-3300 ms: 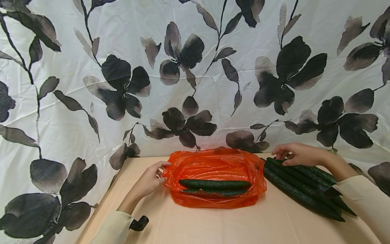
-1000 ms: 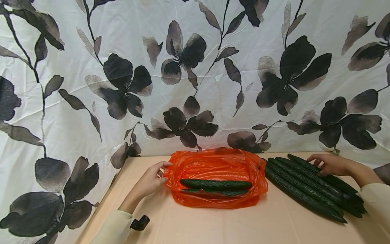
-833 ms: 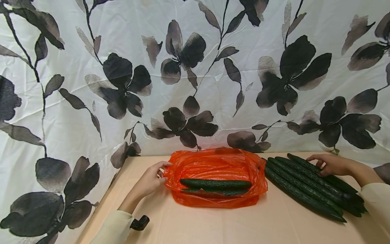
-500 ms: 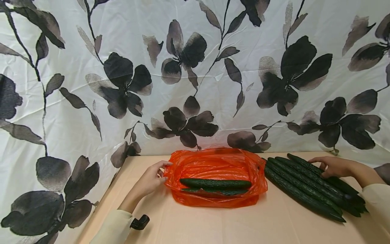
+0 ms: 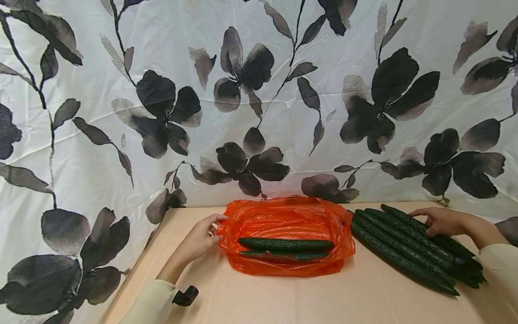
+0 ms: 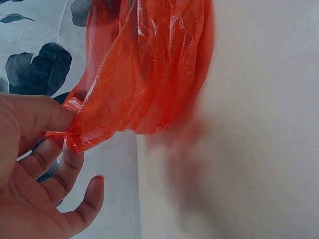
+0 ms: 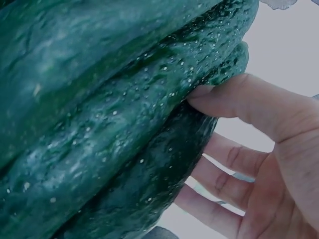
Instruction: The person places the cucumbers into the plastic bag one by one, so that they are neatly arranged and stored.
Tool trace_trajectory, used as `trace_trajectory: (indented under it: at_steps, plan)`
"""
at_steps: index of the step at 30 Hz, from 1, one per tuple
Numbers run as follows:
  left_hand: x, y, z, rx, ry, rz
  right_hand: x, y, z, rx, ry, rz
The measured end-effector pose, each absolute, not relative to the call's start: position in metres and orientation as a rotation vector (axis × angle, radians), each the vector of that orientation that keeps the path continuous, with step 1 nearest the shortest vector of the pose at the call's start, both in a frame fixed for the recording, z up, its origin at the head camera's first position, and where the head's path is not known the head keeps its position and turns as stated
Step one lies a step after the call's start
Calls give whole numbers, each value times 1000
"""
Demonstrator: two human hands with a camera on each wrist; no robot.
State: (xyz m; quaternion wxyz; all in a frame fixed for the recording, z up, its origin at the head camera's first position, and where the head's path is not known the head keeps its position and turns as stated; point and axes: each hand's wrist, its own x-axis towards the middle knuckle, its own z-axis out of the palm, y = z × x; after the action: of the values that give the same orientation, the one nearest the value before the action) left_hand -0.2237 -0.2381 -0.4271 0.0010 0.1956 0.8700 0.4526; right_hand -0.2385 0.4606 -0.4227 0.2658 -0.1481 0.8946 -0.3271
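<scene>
Right hand has shifted since 3.3 s ago: it was at the far left end of the cucumber pile, now it sits further right in the frame, at the far side of the pile, lower right of the head view. Over the last second it barely moved. Left hand unchanged, bag unchanged.

Cucumbers: a pile of long dark green ones lying side by side on the worktop, slanting from mid-right down to lower right, just beside the right edge of the orange bag. Right hand's grip: thumb and fingers curled round the backmost cucumber; in the right wrist view the thumb presses its bumpy skin and the fingers wrap beneath. Pile not lifted.

Orange bag is thin plastic, lying open at lower centre of the head view, mouth upward. Two cucumbers inside, lying lengthwise, one partly under the other. Left hand pinches the bag's left rim: left wrist view shows thumb and forefinger clamped on a fold of plastic, other fingers loose.

Both sleeves cream. Small black clip-like item at the left wrist. White cloth with dark flower print hangs behind the worktop.
</scene>
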Motion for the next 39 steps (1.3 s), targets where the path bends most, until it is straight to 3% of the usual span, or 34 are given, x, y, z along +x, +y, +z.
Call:
trace_trajectory:
  at_steps: [39]
  plan:
    - [-219,-249,-424,703,2732,1370,-203,435,-399,-548,2662,-766]
